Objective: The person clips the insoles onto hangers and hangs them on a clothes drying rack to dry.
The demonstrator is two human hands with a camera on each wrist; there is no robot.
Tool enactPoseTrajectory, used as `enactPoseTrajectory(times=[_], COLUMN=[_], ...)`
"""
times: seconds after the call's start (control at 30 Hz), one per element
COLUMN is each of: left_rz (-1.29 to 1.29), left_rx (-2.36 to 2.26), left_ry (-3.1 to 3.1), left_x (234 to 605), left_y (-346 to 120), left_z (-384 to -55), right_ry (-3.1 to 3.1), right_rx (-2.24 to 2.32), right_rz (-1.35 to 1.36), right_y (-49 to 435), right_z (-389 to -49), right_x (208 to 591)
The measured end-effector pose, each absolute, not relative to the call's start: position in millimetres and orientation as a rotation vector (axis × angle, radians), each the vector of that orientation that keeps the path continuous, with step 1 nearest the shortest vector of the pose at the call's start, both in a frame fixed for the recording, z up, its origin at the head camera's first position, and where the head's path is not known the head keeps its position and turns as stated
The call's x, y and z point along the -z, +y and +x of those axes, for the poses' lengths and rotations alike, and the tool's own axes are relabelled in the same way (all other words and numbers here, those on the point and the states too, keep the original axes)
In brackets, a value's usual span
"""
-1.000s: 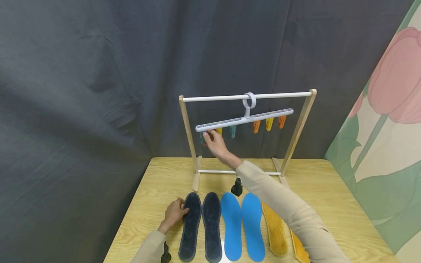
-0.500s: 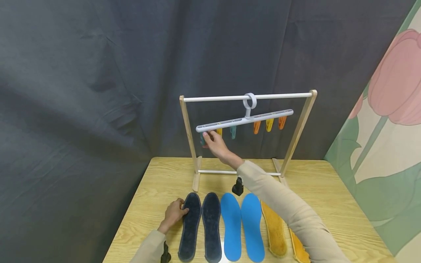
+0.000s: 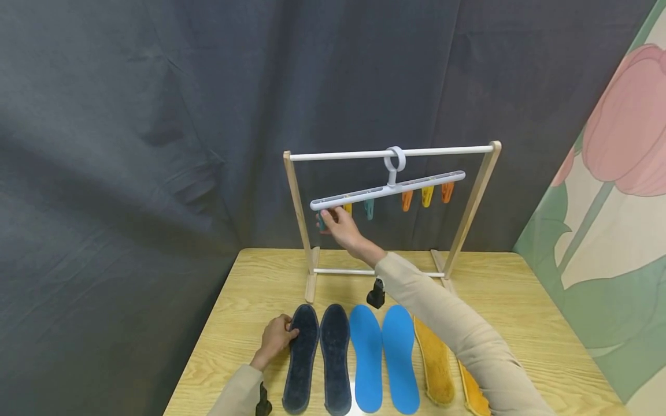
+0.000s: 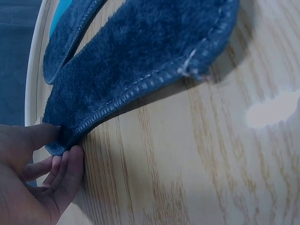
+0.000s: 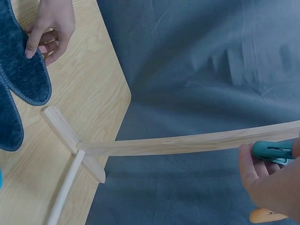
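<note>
In the head view, my left hand [image 3: 276,337] is at the upper left edge of the leftmost dark fuzzy insole [image 3: 300,370]. The left wrist view shows its thumb on top of the insole and the fingers at the underside of the edge, pinching it. Up at the rack, my right hand [image 3: 344,230] grips a teal clothespin [image 5: 272,151] under the left end of a white clip hanger [image 3: 359,195]. The hanger hangs by its ring from the rack bar, left end tipped lower. A second dark insole [image 3: 335,361] lies beside the first.
Two blue insoles [image 3: 366,358] and two yellow-brown insoles [image 3: 437,367] continue the row, partly under my right sleeve. The wooden rack [image 3: 470,208] stands behind on the table [image 3: 531,323]. More clothespins, such as a yellow one [image 3: 427,197], hang from the hanger.
</note>
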State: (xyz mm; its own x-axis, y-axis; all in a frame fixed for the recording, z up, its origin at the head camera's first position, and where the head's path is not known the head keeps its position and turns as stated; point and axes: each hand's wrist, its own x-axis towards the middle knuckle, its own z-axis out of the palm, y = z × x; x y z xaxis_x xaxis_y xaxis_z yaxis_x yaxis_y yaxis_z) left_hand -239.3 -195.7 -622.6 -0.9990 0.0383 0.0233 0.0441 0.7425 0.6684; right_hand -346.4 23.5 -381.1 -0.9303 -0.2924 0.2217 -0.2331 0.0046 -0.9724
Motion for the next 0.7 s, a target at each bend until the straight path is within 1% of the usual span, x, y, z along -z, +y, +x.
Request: enactPoseTrajectory(times=[0.33, 0.7], left_rz=[-0.071, -0.042], left_rx=[1.116, 1.118], left_ry=[-2.903, -2.886], left_x=[620.2, 620.0], left_y=[-193.9, -193.4], left_z=[-239.1, -237.5], right_ry=[2.169, 2.290], right_rx=[2.133, 2.011], right_rz=[-0.531, -0.478], right_y=[25.4, 30.6], right_z=[-344.7, -344.3], right_x=[380.3, 381.6])
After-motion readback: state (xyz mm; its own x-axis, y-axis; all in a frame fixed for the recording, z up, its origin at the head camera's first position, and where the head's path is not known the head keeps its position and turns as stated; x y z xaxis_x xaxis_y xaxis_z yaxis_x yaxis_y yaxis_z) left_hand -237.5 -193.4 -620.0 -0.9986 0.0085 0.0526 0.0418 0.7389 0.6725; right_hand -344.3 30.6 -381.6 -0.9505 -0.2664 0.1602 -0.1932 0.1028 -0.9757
